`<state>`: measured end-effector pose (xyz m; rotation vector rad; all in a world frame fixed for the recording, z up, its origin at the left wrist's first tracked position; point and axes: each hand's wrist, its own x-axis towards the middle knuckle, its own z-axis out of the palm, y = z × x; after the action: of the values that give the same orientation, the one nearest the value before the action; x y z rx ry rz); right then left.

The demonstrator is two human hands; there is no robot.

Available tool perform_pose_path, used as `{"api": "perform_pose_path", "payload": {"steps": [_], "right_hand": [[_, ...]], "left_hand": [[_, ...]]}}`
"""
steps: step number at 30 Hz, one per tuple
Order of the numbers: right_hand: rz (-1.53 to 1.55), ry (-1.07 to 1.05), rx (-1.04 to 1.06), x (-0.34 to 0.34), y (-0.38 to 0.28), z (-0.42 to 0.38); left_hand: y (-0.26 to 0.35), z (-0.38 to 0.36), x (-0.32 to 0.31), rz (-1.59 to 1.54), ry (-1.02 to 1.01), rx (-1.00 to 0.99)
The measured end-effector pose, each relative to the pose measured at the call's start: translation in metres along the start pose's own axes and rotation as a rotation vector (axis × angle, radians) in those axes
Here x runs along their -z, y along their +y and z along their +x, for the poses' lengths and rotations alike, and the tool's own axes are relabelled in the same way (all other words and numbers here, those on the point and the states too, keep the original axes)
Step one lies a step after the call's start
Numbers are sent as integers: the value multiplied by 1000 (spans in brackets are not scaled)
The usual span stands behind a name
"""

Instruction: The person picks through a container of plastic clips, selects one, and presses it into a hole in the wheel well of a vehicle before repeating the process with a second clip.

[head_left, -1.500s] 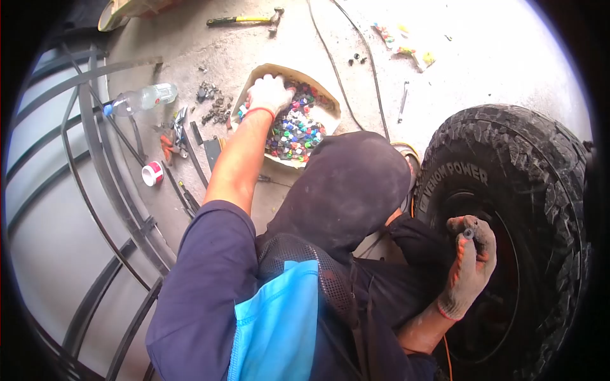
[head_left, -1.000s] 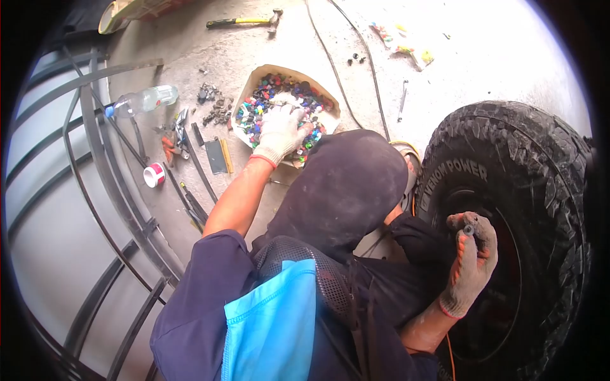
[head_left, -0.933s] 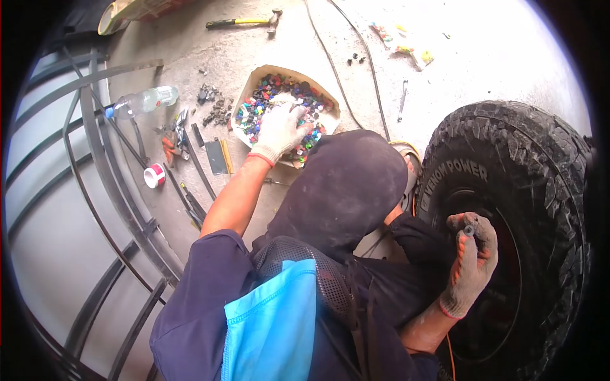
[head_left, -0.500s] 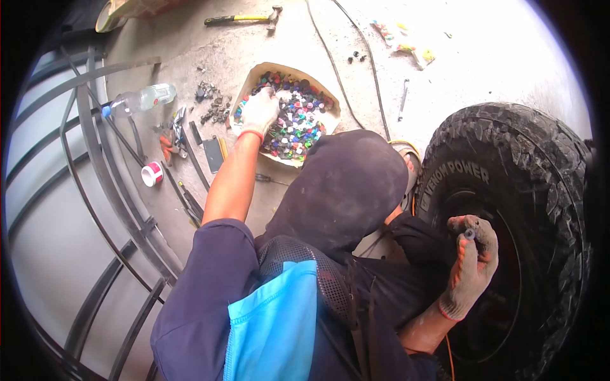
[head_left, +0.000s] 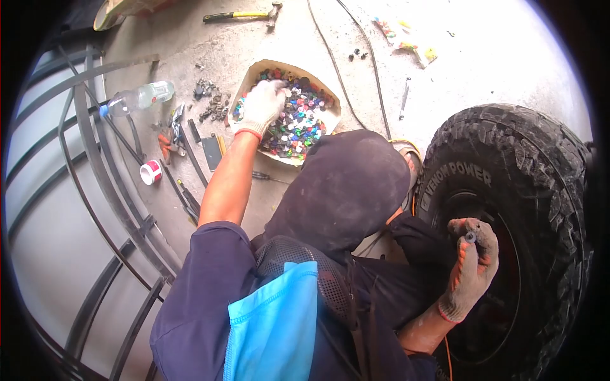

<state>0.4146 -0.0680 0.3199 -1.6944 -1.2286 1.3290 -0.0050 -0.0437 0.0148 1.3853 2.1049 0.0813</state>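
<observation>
My left hand (head_left: 262,106), in a whitish glove with a red cuff, reaches into a cardboard container (head_left: 332,120) of many small multicoloured plastic pieces (head_left: 295,124). Motion blurs its fingers, and whether they hold a piece cannot be made out. My right hand (head_left: 473,257) wears a soiled grey and orange glove, near the big black tire (head_left: 540,159). Between its thumb and fingers is a small dark round plastic piece (head_left: 470,237).
A dark cap (head_left: 356,184) hides the middle. Around the container lie a hammer (head_left: 238,16), a plastic bottle (head_left: 141,98), a red and white cup (head_left: 151,172), a screwdriver (head_left: 264,176) and black cables (head_left: 375,70). Metal bars (head_left: 95,146) stand at left.
My left hand has shifted slightly right and up over the pieces, its fingers more in view. The right hand has hardly moved and still holds the dark piece.
</observation>
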Motion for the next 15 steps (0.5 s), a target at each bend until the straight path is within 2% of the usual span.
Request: {"api": "perform_pose_path", "payload": {"steps": [2, 4, 6, 7, 10, 12, 15], "right_hand": [[-3, 9, 11, -1, 1, 0], [-8, 9, 9, 0, 1, 0], [-10, 9, 8, 0, 1, -1], [-7, 13, 1, 0, 2, -1], [4, 20, -9, 2, 1, -2], [18, 23, -7, 3, 0, -3], [14, 31, 0, 3, 1, -3]], "left_hand": [[-3, 13, -1, 176, 178, -11], [-4, 33, -5, 225, 178, 29], [0, 44, -12, 200, 51, 88], [7, 47, -15, 351, -29, 108], [22, 44, -12, 412, -75, 149], [28, 35, -8, 382, -136, 108], [27, 16, -14, 336, -113, 84]]}}
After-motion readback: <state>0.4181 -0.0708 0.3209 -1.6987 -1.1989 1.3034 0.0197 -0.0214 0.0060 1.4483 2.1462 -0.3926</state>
